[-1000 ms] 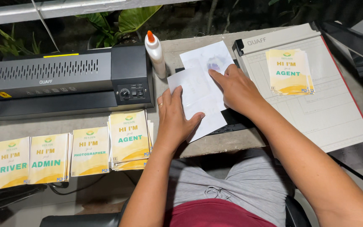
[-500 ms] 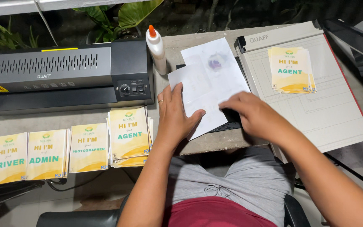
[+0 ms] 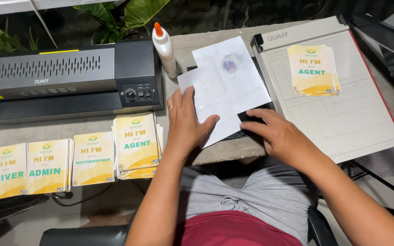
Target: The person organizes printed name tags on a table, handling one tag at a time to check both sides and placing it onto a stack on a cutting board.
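We press our left hand (image 3: 185, 120) flat on the white sheets (image 3: 226, 86), while our right hand (image 3: 277, 134) rests on the dark pad (image 3: 247, 119) beneath them, beside the paper trimmer (image 3: 343, 123). A glue bottle (image 3: 165, 48) stands by the laminator (image 3: 64, 77).

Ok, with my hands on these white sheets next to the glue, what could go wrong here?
1. The left hand presses the white sheets flat, and they carry a purplish smear; if it is wet, it could spread or stick the sheets together.
2. The glue bottle stands upright right beside the sheets; a nudge might tip it onto them.
3. The right hand rests close to the paper trimmer, so it may bump the card stack lying there.
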